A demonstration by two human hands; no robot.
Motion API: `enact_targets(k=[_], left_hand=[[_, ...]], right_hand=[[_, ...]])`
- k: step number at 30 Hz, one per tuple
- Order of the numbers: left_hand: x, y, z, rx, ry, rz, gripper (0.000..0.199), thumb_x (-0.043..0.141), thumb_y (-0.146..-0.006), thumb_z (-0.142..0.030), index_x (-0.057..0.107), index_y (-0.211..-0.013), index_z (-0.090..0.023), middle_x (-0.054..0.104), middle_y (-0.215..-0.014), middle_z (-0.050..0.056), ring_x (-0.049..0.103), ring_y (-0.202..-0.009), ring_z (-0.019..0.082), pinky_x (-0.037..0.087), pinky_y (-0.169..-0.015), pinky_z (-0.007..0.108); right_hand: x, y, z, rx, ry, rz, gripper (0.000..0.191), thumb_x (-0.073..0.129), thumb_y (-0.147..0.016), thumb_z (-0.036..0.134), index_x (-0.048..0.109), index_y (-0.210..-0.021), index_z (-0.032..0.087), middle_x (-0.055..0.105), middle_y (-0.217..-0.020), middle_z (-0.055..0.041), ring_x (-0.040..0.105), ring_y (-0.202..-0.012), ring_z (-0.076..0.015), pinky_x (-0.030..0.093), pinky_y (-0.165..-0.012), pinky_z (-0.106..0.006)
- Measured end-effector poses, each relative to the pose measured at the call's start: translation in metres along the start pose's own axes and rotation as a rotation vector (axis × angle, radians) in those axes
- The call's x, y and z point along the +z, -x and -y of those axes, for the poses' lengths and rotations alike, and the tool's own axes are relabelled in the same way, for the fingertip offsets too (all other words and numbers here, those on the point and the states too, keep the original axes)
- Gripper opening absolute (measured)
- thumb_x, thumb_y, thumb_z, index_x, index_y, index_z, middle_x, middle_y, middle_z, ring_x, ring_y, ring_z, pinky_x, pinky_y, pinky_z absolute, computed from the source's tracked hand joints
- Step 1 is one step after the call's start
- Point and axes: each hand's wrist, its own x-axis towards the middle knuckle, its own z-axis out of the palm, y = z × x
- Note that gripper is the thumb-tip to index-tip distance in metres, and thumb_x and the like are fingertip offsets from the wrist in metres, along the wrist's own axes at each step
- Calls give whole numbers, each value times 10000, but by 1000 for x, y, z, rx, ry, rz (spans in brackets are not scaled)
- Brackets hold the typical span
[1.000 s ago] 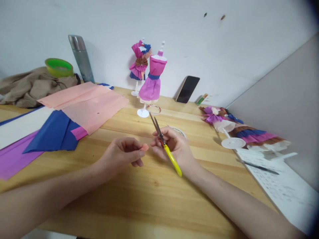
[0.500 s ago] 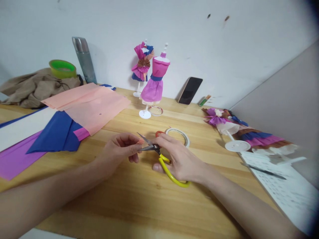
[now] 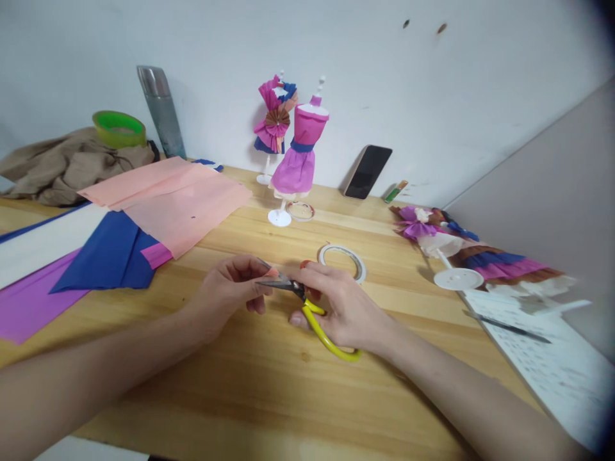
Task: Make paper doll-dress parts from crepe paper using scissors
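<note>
Between its pinched fingertips my left hand (image 3: 235,285) holds a small piece of peach paper (image 3: 273,273), mostly hidden by the fingers. My right hand (image 3: 339,304) grips yellow-handled scissors (image 3: 331,339). Their blades, slightly parted, lie around the peach piece, close against the left fingertips. Something red (image 3: 305,264) shows at the right forefinger; I cannot tell what it is. Just beyond the right hand, a roll of white tape (image 3: 355,258) lies flat on the table. Farther back stands a small dress form (image 3: 295,169) in a pink and purple paper dress with a blue waistband.
Peach sheets (image 3: 192,198), blue paper (image 3: 103,262) and purple paper (image 3: 38,307) spread over the left. Behind are a bottle (image 3: 166,118), a second dressed form (image 3: 275,125) and a phone (image 3: 369,171). A dressed form lies at right near a knife-like tool (image 3: 509,328).
The scissors have moved left toward my left hand, and their blades now reach around the peach piece. My right hand has moved slightly left with them.
</note>
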Motion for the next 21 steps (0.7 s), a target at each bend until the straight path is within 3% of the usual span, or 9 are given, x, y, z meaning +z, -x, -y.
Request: enact_targets(k=[9, 16, 21], left_hand=[[-3, -1, -3, -15, -48, 6, 131, 712, -621, -247, 658, -703, -161, 608, -550, -45, 534, -427, 74, 388, -433, 194], [-4, -1, -2, -17, -53, 31, 145, 731, -636, -269, 653, -674, -153, 617, -577, -38, 536, -422, 67, 377, -427, 182], [-3, -1, -5, -13, -58, 37, 131, 729, -639, -261, 654, -642, -153, 611, -570, -38, 534, -418, 66, 367, -423, 180]], right_hand=[[4, 1, -4, 10, -19, -5, 314, 639, -833, 489, 657, -875, 178, 508, -618, 14, 437, -546, -119, 299, -521, -252], [5, 2, -4, 38, -33, 19, 355, 660, -828, 483, 682, -966, 156, 605, -691, -14, 434, -548, -115, 318, -533, -247], [4, 2, -5, 26, -4, 19, 450, 601, -852, 545, 679, -1033, 141, 583, -659, -5, 439, -553, -112, 332, -537, -233]])
